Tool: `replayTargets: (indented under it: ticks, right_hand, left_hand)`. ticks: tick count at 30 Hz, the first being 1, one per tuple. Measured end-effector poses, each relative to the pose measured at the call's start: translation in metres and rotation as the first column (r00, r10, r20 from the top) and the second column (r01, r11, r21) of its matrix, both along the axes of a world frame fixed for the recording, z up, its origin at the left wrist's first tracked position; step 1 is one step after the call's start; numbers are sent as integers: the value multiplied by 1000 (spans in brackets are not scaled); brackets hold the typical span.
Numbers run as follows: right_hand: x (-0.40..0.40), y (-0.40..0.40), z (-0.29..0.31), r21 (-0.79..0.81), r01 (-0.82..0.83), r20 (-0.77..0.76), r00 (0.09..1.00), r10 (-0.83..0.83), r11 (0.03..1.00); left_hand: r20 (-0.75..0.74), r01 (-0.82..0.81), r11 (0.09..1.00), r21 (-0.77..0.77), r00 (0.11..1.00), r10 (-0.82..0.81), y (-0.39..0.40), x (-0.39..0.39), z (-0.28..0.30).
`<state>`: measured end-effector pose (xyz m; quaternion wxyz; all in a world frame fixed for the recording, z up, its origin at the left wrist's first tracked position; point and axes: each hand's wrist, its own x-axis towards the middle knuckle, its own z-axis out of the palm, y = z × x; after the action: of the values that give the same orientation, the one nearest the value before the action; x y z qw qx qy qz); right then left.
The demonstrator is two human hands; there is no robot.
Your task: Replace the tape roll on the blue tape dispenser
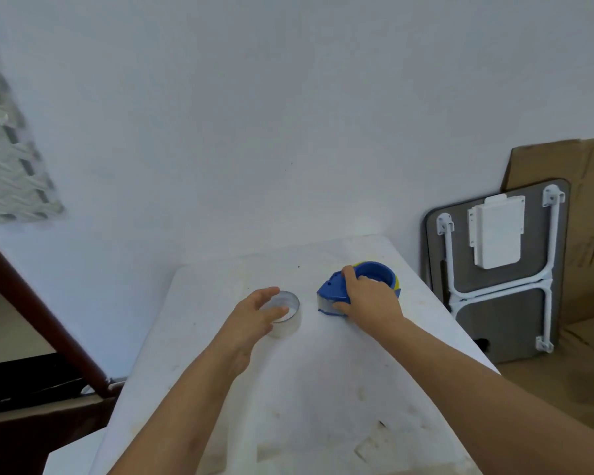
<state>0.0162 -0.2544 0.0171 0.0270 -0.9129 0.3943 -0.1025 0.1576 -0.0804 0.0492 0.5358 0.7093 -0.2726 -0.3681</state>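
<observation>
At the far left, a blurred patterned panel [9, 156] hung against the white wall [288, 97], with a dark reddish-brown beam [45, 317] slanting down below it. The white table [323, 389], scuffed and stained, ran from the near edge toward the wall. Left of centre on it, the left hand [254, 317] reached over a clear tape roll [287, 315] standing on its flat side; the fingers were spread and curved around the near side of the roll, touching it or very nearly so, but not yet closed on it. Just to the right of the roll lay the blue tape dispenser [360, 286], its round blue hub facing up with a yellow rim showing at the far edge. The right hand [371, 296] lay on top of the dispenser, fingers wrapped around its body in a firm grip. At the far right, a folded grey table [515, 313] with white legs leaned against brown cardboard [590, 207]. No brand, label or writing could be read on anything.
</observation>
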Motion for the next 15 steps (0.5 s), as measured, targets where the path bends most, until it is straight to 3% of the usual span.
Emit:
replayTargets:
  ticks: [6,15]
  right_hand:
    - [7,-15,-10,21,6,-42,999,-5,1000]
    - [6,-17,1,165,-23,-163,985,50,986]
  left_hand:
    - [225,17,998,65,974,-31,-20,6,1]
    - [298,33,996,79,953,-55,-29,-2,10]
